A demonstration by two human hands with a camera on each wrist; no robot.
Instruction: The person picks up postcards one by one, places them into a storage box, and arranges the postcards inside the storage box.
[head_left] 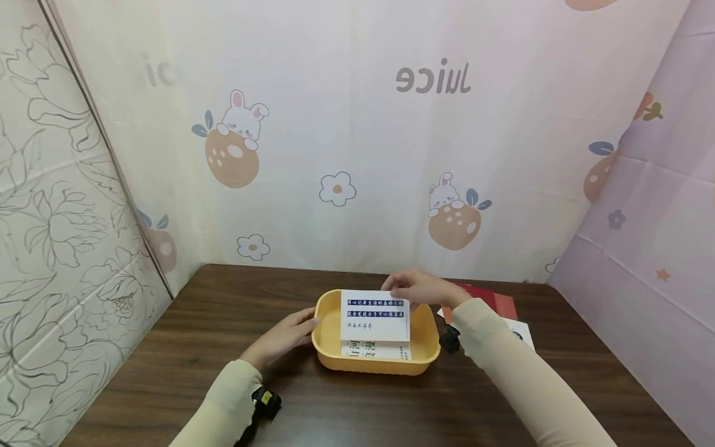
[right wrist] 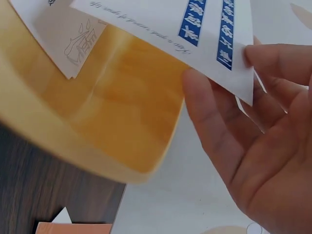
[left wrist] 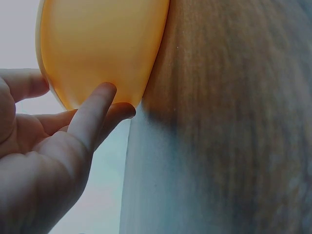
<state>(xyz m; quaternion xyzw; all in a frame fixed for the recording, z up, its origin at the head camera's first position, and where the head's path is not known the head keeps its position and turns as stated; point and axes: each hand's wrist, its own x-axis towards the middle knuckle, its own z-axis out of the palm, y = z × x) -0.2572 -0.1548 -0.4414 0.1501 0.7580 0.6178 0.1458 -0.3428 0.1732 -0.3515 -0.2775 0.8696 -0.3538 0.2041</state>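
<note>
A yellow plastic basin (head_left: 385, 366) stands on the table. My left hand (head_left: 287, 335) holds its left end, thumb at the rim and fingers against the outer wall (left wrist: 105, 44). With my right hand (head_left: 419, 288) I pinch the upper right corner of a white card (head_left: 375, 332) printed with blue bands of writing. In the right wrist view that card (right wrist: 209, 39) is tilted over the basin (right wrist: 122, 97), fingers under its corner. Another printed card (head_left: 380, 351) lies inside the basin, partly covered by the held one.
Red and orange cards or envelopes (head_left: 505, 305) lie on the wooden table (head_left: 184, 360) right of the basin, with a white printed card (head_left: 522, 332) beside them, partly behind my right sleeve. A patterned curtain (head_left: 346, 136) hangs behind the table.
</note>
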